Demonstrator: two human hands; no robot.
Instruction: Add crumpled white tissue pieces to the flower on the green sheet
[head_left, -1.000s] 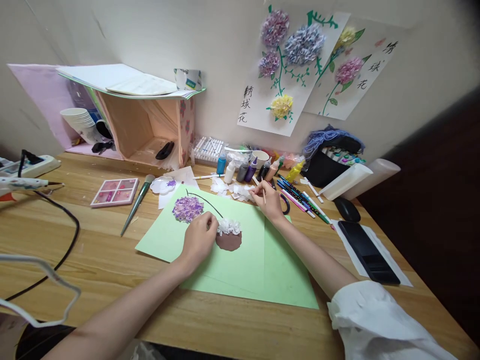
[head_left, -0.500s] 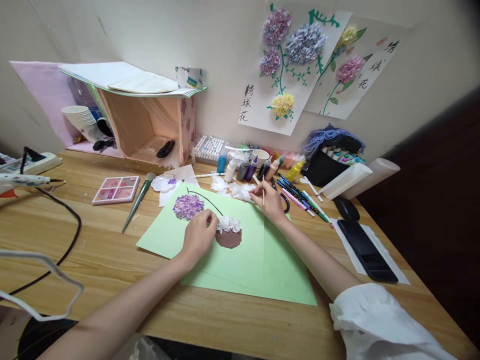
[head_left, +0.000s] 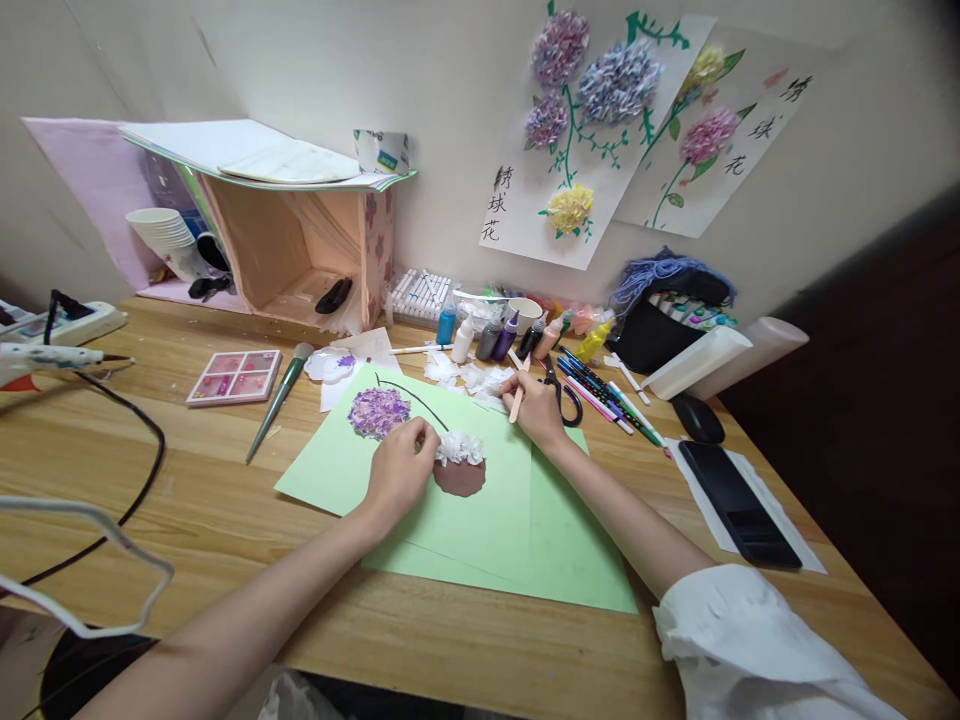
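Observation:
Green paper (head_left: pixel 480 545) lies on the wooden table, bearing a purple textured flower (head_left: pixel 378 412), a thin dark curved stem and a brown round shape (head_left: pixel 460 478) whose upper part is covered with white petals (head_left: pixel 460 447). My left hand (head_left: pixel 403 460) rests on the paper between the purple flower and the brown shape, fingers curled together; anything in them is too small to make out. My right hand (head_left: pixel 534 405) holds a flat wooden stick (head_left: pixel 519 388) near the paper's top edge, beside a pile of white paper pieces (head_left: pixel 480 380).
Scissors (head_left: pixel 568 395), pens (head_left: pixel 607 390) and paint bottles (head_left: pixel 510 338) lie or stand behind and right of my right hand. A phone (head_left: pixel 739 505) and mouse (head_left: pixel 697 418) are at the right. A brush (head_left: pixel 277 403) and pink palette (head_left: pixel 234 378) lie left.
My right hand has shifted slightly, and the wooden stick in it now shows its flat side at a tilt. My left hand stays at nearly the same place on the paper.

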